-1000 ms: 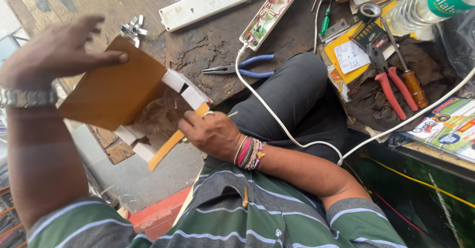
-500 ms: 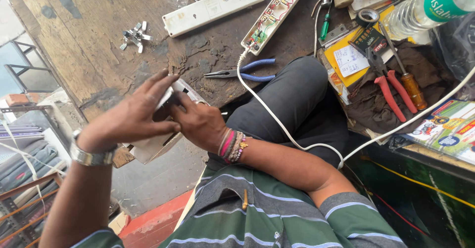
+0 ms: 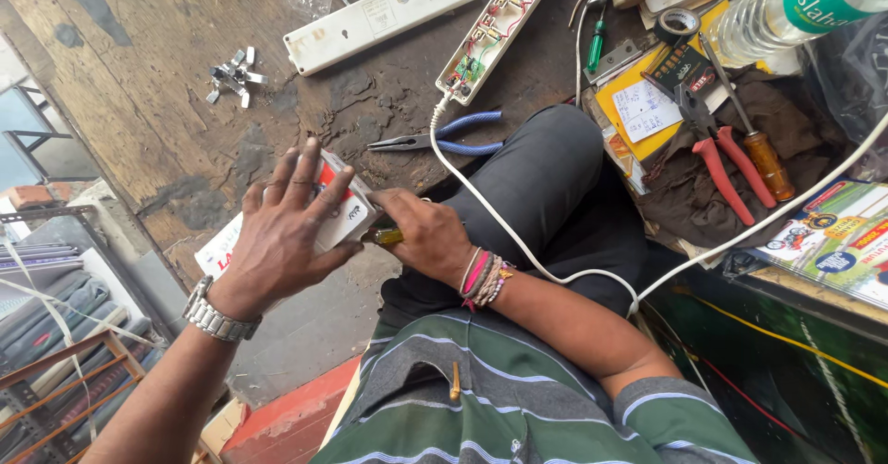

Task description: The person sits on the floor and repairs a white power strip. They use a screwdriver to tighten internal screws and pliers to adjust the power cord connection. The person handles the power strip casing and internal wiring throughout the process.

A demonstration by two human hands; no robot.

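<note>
My left hand [image 3: 282, 233] lies spread over a small white and red carton box [image 3: 350, 210], pressing it from above at the workbench's near edge. My right hand [image 3: 427, 237] is closed at the box's right side. Its fingers grip a small tool with a yellow-green handle [image 3: 385, 235], whose tip is hidden by the box. A watch sits on my left wrist, and several thread bands circle my right wrist.
Blue-handled pliers [image 3: 449, 138] lie just beyond my hands. Further back are a white strip cover [image 3: 384, 15], an opened power strip [image 3: 499, 24] with its white cable [image 3: 518, 242] across my knee, and metal bits [image 3: 231, 75]. Red-handled pliers [image 3: 717, 163], a screwdriver [image 3: 763, 159] and a bottle [image 3: 795, 6] are at the right.
My left hand held a brown cardboard flap up at the left; it has come down flat onto the box. My right hand moved up against the box's side.
</note>
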